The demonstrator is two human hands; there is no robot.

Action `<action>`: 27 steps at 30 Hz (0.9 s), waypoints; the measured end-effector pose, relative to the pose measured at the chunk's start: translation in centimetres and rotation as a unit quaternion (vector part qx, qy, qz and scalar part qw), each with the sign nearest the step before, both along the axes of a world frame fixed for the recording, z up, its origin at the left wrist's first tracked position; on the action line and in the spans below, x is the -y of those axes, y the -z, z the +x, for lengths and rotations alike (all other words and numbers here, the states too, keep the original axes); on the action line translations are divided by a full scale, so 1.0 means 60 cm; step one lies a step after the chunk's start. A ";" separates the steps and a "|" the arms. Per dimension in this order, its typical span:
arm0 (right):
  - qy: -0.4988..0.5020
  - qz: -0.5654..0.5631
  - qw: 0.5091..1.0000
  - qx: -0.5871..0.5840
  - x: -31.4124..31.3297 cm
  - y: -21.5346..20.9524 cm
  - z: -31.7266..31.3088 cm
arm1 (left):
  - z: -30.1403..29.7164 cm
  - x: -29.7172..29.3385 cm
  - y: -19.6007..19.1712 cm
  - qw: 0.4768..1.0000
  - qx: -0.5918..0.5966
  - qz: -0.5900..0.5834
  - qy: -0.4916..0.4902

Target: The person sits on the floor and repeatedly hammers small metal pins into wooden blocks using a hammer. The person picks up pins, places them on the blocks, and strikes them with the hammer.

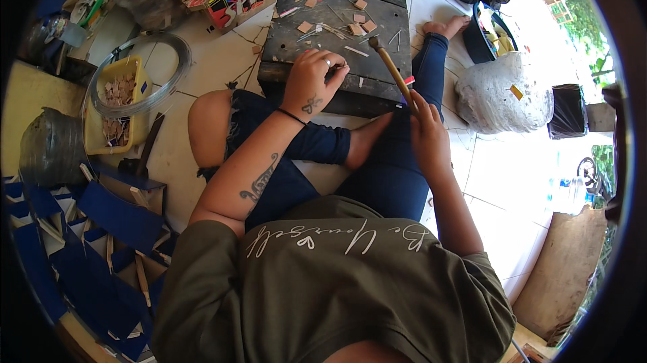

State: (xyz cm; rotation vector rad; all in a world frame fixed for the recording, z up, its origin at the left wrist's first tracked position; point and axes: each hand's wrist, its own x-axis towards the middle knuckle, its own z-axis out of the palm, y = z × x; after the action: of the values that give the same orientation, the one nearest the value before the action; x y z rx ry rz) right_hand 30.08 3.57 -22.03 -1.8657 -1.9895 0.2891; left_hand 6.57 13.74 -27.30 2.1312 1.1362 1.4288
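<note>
Pale floor tiles are carrying everything, because the person is sitting cross-legged on the ground with a dark, scuffed wooden work block pulled in just beyond the knees, serving as a low table within easy reach. The left hand is resting on the block's near edge, fingers curled together and pinching something too small to tell, pinning it against the wood. The right hand is clamped around the handle of a slim wooden-handled hammer, whose head is hanging just above the block beside the left fingers, angled toward the pinned spot. Small tan wooden squares and thin splints are lying scattered across the block. A yellow plastic tub of wood pieces, ringed by a coil of grey wire, is sitting well apart to the left, and blue card strips are piling beside the left elbow.
</note>
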 end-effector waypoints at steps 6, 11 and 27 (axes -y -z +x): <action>0.009 -0.001 0.999 -0.049 -0.011 0.031 0.000 | 0.002 -0.003 -0.002 0.999 -0.011 -0.049 0.007; 0.000 -0.024 0.982 -0.185 -0.006 0.005 -0.001 | 0.003 -0.006 -0.007 0.996 0.039 -0.084 0.016; -0.045 -0.044 0.991 -0.120 0.038 -0.102 -0.031 | 0.004 -0.002 -0.021 0.998 -0.052 -0.047 0.005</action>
State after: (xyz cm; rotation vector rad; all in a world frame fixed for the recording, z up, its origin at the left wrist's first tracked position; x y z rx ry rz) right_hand 28.23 1.27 -15.90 -1.7035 -1.9256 0.6060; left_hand 6.84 13.85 -26.02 2.1649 1.2044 1.2475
